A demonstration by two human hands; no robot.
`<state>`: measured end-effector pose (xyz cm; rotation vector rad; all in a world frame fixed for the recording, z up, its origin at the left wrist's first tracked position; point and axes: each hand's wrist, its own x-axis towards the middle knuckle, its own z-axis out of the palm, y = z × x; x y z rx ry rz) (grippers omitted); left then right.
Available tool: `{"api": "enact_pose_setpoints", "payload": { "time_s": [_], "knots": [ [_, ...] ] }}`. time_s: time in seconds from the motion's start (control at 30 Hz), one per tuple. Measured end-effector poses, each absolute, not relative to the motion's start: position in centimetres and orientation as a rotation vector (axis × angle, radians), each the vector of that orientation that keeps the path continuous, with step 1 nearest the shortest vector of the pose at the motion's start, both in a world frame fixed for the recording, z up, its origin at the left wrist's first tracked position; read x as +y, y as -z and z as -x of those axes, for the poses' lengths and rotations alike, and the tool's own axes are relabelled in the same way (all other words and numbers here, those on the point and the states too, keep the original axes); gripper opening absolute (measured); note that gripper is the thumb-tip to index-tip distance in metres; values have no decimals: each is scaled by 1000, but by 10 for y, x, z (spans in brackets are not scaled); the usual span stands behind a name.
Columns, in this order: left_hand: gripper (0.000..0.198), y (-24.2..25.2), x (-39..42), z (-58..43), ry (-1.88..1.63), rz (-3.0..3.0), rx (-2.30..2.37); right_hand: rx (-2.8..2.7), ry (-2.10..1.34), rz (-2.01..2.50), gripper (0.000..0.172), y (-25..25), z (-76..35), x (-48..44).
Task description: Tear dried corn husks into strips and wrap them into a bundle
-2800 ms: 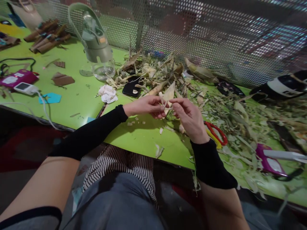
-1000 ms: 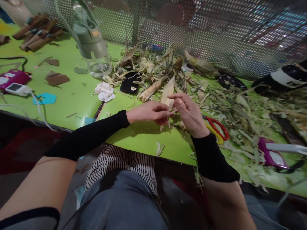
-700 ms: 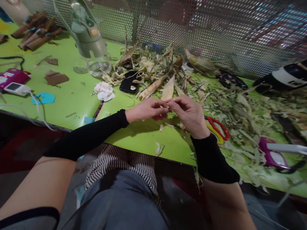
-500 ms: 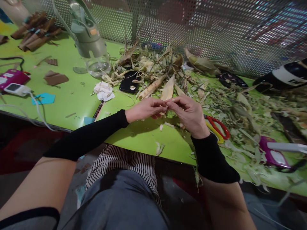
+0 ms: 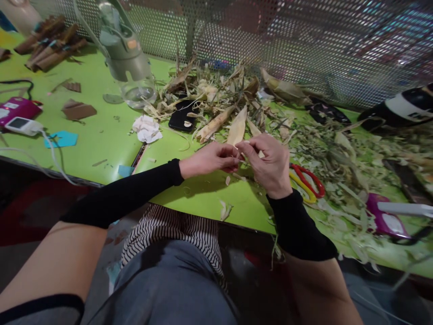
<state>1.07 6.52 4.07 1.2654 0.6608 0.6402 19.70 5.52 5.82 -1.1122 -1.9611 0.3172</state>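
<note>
Over the green table (image 5: 196, 205), my left hand (image 5: 214, 159) and my right hand (image 5: 267, 163) meet at the fingertips. Both are closed in a pinch, and whatever lies between the fingers is too small to make out. Just beyond them rests a pale dried husk leaf (image 5: 238, 126), with a yellowish husk piece (image 5: 215, 125) to its left. Scissors with red and yellow handles (image 5: 308, 181) lie right of my right hand, partly hidden by it. Small pale scraps (image 5: 225, 211) are on the table nearer to me.
A clear bottle (image 5: 130, 67), a black phone (image 5: 182, 118) and crumpled tissue (image 5: 147, 129) stand or lie at the left. Plant shreds (image 5: 324, 149) cover the right side. Behind is a perforated metal screen (image 5: 237, 31); a purple device (image 5: 387, 219) is at the right.
My right hand has turned slightly and its fingers are curled more. My left hand has shifted a little to the right, its fingertips now lower beside the right ones.
</note>
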Motion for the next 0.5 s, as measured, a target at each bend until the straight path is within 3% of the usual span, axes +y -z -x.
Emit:
{"api": "enact_pose_setpoints", "payload": {
  "time_s": [0.37, 0.5],
  "knots": [
    [12, -38, 60, -19, -632, -1026, 659, -1787, -449, 1225, 37, -55, -200, 60],
    [14, -44, 69, -15, -835, -821, 687, -1771, -665, 1373, 62, -54, -201, 63]
  ]
}}
